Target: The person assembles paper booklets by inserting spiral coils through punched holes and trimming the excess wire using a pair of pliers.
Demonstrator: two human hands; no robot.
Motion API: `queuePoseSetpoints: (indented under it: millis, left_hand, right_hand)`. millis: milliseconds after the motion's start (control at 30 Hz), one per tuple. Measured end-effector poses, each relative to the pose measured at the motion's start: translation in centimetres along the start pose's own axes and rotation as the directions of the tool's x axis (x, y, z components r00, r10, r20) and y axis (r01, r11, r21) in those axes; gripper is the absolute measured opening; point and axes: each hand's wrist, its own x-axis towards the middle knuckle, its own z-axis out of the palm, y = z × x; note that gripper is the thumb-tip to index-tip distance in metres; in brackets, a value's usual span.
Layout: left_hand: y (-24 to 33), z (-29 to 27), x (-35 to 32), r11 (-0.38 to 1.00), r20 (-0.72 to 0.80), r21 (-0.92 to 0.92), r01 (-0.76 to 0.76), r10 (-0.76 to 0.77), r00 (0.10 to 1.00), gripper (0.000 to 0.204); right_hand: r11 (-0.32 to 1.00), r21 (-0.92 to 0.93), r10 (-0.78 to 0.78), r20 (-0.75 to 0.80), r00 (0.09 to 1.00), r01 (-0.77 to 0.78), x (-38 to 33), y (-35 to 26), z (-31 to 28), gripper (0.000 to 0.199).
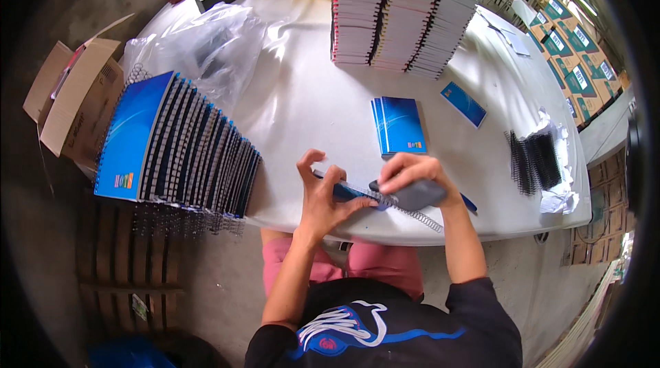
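Observation:
My left hand (321, 202) grips a small blue notebook (345, 192) near the front edge of the table, thumb along its lower side and fingers bent over it. A dark spiral coil (423, 219) runs along the notebook's edge and its loose end sticks out to the right. My right hand (423, 169) is closed round a dark grey handheld tool (425, 195), its tip close to the coil. What kind of tool it is cannot be made out. Just beyond the hands lies a small stack of blue notebooks (401, 127).
A long row of blue spiral notebooks (134, 138) stands at left beside an open carton (82, 103). Tall notebook stacks (392, 21) rise at the back. A single blue booklet (464, 104) and black coils (535, 162) on white paper lie right. Clear plastic (220, 38) lies back left.

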Motion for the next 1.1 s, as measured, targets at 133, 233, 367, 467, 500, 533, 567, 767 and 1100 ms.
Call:
queuePoseSetpoints:
  millis: [133,233,367,467,500,533,567,767,1100]
  left_hand:
    - [-0.5,0.2,0.1,0.996,-0.028,-0.065,0.06,-0.061,0.998,0.059]
    - [-1.4,0.5,-0.5,0.963,-0.042,-0.222,0.154,-0.168,0.985,0.065]
    - [-1.8,0.4,-0.4,0.99,-0.033,-0.131,0.047,-0.052,0.998,0.07]
    - [-1.4,0.7,-0.4,0.986,-0.076,-0.146,0.086,-0.098,0.992,0.083]
    - [-1.8,0.8,0.0,0.978,-0.088,-0.189,0.082,-0.1,0.991,0.087]
    - [-2.2,1.0,0.1,0.969,-0.101,-0.233,0.076,-0.102,0.99,0.091]
    - [-2.4,0.9,-0.4,0.983,-0.073,-0.165,0.084,-0.097,0.993,0.099]
    - [-2.4,1.0,-0.4,0.908,0.039,-0.338,0.247,-0.249,0.968,0.095]
    - [-2.3,0.6,-0.6,0.927,0.042,-0.306,0.217,-0.215,0.976,0.089]
  right_hand:
    - [0.965,-0.227,0.123,-0.05,0.991,-0.131,0.7,1.3,0.0,0.042]
    - [0.968,-0.246,0.058,0.011,0.998,-0.054,1.9,-0.1,1.1,0.044]
    - [0.971,-0.233,0.031,-0.104,0.994,-0.054,1.8,0.6,1.0,0.045]
    - [0.992,-0.097,0.071,-0.059,0.996,-0.077,1.9,0.7,1.2,0.034]
    - [0.948,-0.283,0.14,-0.043,0.989,-0.146,2.5,1.4,1.0,0.031]
    - [0.864,-0.46,0.21,-0.044,0.977,-0.206,2.9,2.1,0.9,0.028]
    - [0.888,-0.395,0.197,-0.133,0.971,-0.234,2.5,2.4,0.9,0.034]
    - [0.969,-0.041,0.234,-0.158,0.959,-0.243,3.2,1.8,1.6,0.042]
    - [0.954,-0.29,0.047,-0.086,0.995,-0.07,4.9,1.8,3.2,0.032]
